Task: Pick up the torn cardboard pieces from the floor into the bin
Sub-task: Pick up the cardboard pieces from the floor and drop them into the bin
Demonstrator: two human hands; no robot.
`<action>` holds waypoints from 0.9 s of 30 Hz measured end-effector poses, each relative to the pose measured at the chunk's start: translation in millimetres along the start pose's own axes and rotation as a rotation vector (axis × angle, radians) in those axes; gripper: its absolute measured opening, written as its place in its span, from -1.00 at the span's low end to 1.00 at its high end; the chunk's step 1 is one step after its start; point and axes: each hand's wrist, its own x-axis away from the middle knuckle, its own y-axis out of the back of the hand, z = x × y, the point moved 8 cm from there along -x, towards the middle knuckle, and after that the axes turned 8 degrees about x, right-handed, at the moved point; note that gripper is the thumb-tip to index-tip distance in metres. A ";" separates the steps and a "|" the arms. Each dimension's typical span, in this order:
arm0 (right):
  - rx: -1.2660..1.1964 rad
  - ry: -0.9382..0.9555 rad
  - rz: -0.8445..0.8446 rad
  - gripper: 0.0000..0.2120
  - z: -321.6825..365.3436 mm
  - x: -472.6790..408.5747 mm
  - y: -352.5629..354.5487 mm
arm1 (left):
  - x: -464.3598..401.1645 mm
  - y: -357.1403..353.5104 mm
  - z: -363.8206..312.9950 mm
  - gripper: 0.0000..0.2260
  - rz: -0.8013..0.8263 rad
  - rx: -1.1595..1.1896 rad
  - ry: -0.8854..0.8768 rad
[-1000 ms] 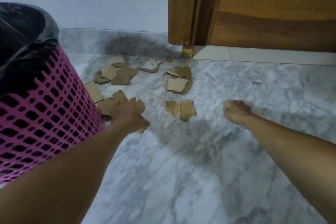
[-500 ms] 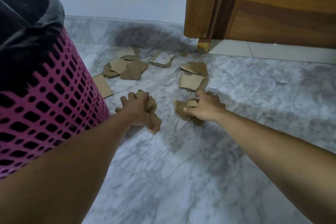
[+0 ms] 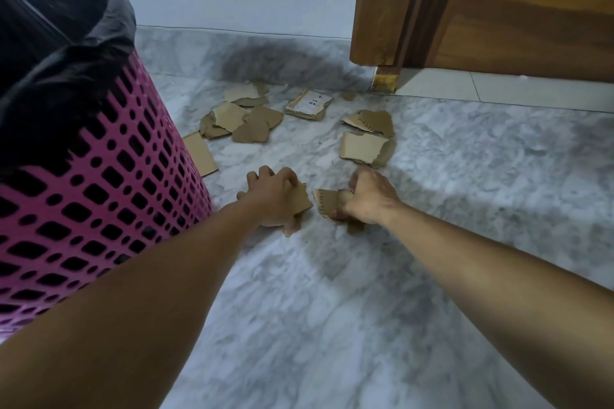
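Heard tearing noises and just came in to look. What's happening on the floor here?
A person is clearing torn cardboard off the marble floor. The left hand is closed on a few torn pieces, and the right hand grips another small bunch. A pink bin lined with a black bag stands at the left. More cardboard pieces lie scattered toward the wall and the wooden door.

Both hands (image 3: 270, 197) (image 3: 368, 197) clutch cardboard scraps (image 3: 324, 202) beside bin (image 3: 99, 196)
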 end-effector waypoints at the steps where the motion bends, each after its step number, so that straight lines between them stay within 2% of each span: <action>1: -0.006 0.015 0.002 -0.40 3.0 1.2 -0.1 | 0.0 -1.1 -0.2 -0.11 0.011 -0.001 -0.009; 3: 0.015 0.040 0.005 -0.47 8.0 4.7 0.5 | -0.2 -2.6 0.7 0.00 0.018 0.047 -0.001; 7: 0.030 0.045 0.039 -0.69 12.9 4.7 -1.0 | -3.0 -2.8 2.4 -0.16 -0.045 0.114 0.041; 11: 0.038 0.047 0.088 -0.68 19.9 3.6 -0.9 | -6.2 -0.1 3.5 -0.22 -0.065 0.164 0.092; 15: -0.037 0.053 0.126 -0.68 17.6 -4.8 -2.7 | -9.0 1.8 -1.3 -0.22 -0.054 0.224 0.052; 18: -0.113 0.020 0.037 -0.62 2.0 -24.8 19.4 | -13.0 2.6 -1.6 -0.31 -0.030 0.225 0.052; 21: -0.178 -0.049 -0.084 -0.67 -17.3 -46.6 50.7 | -16.5 4.5 -4.7 -0.57 0.005 0.170 0.072; 27: -0.166 -0.075 -0.166 -0.76 -33.5 -88.0 69.9 | -24.9 5.9 -11.4 -0.48 0.039 0.083 0.111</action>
